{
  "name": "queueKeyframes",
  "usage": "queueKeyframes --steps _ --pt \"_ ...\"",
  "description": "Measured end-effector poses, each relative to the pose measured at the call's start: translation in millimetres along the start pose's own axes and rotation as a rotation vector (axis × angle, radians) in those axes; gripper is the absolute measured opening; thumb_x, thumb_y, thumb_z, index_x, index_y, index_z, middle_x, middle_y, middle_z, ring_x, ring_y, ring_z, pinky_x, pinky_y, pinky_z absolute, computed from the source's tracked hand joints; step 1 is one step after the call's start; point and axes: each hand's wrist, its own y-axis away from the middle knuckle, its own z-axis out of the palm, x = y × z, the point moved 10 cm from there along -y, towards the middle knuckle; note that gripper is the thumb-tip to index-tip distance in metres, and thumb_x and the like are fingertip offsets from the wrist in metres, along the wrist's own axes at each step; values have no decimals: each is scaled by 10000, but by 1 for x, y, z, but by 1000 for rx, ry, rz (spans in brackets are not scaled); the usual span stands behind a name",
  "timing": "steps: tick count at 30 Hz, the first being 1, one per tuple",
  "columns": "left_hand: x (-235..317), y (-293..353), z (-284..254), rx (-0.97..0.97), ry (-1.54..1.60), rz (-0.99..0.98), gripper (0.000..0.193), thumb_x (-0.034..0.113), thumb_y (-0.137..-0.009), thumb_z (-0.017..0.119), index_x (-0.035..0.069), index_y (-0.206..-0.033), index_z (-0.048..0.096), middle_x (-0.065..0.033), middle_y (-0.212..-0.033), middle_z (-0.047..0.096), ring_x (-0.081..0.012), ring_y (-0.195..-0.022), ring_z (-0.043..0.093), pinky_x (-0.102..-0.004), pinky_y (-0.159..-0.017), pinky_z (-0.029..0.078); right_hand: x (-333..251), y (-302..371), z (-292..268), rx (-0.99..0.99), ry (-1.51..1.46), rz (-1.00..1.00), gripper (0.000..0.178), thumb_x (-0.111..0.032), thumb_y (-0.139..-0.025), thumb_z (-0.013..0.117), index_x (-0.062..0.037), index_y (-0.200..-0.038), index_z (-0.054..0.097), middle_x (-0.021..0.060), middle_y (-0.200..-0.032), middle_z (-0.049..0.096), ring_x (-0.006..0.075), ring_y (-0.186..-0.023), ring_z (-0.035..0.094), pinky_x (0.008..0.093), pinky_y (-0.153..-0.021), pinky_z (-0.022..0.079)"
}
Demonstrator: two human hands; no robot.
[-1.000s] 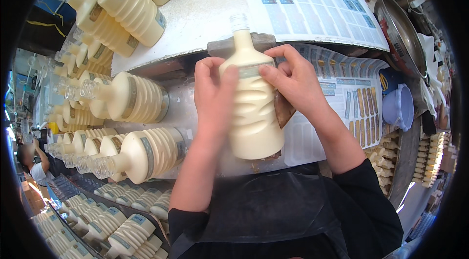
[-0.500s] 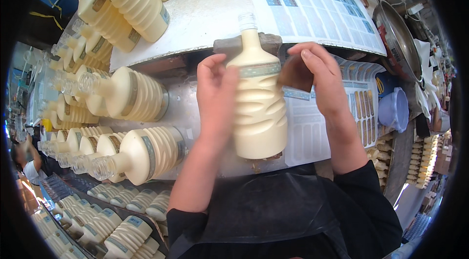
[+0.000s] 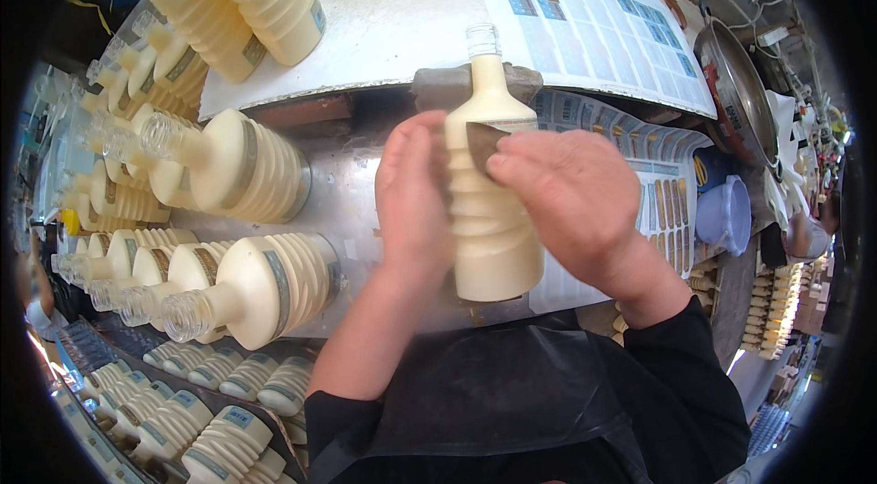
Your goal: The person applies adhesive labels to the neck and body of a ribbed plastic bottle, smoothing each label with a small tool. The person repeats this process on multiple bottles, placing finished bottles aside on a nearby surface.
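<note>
A cream ribbed bottle [image 3: 498, 260] with a clear threaded neck lies before me, neck pointing away, its upper part by a grey block [image 3: 441, 88]. My left hand [image 3: 413, 196], blurred, rests cupped along the bottle's left side, fingers loosely extended. My right hand [image 3: 580, 196] pinches a thin dark flat piece like a scraper [image 3: 484, 146]. That piece lies against the bottle's shoulder, over the label band, and hides most of it. Under my right forearm is a sheet of labels [image 3: 571, 260].
Several similar bottles [image 3: 265, 292] lie at the left, necks facing outward. More bottles [image 3: 274, 5] stand on the white raised board [image 3: 384, 27], beside another label sheet [image 3: 594, 27]. At the right are a lilac bucket [image 3: 724, 215] and a round metal pan [image 3: 735, 87]. Bottles fill a tray [image 3: 219, 429] at lower left.
My right hand has moved left and turned over the bottle, bringing the dark flat piece onto its label band. The left hand stays beside the bottle. The whole view has shifted slightly.
</note>
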Motion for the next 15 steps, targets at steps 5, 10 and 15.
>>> queueKeyframes --steps 5,10,15 --pt "-10 -5 -8 40 22 -8 301 228 -1120 440 10 -1231 615 -33 -1032 633 -112 -932 584 -279 -887 505 -26 -11 12 -150 -34 -19 271 -48 -770 698 -6 -1034 747 143 -1013 745 281 -887 744 373 -723 573" --pt "-8 -4 -9 53 12 -14 309 232 -1120 440 4 -1233 616 -42 -1045 629 -127 -957 584 -291 -908 504 -20 -11 4 -96 75 -11 283 -43 -769 694 -21 -1043 759 126 -1033 746 264 -912 743 370 -758 575" --pt "-2 -2 -2 8 -25 16 323 292 -1112 455 44 -1229 625 -26 -1004 633 -100 -917 581 -266 -819 499 -10 -12 9 -178 -75 113 240 -1 -827 722 -19 -1063 759 114 -1027 749 233 -908 742 319 -758 574"
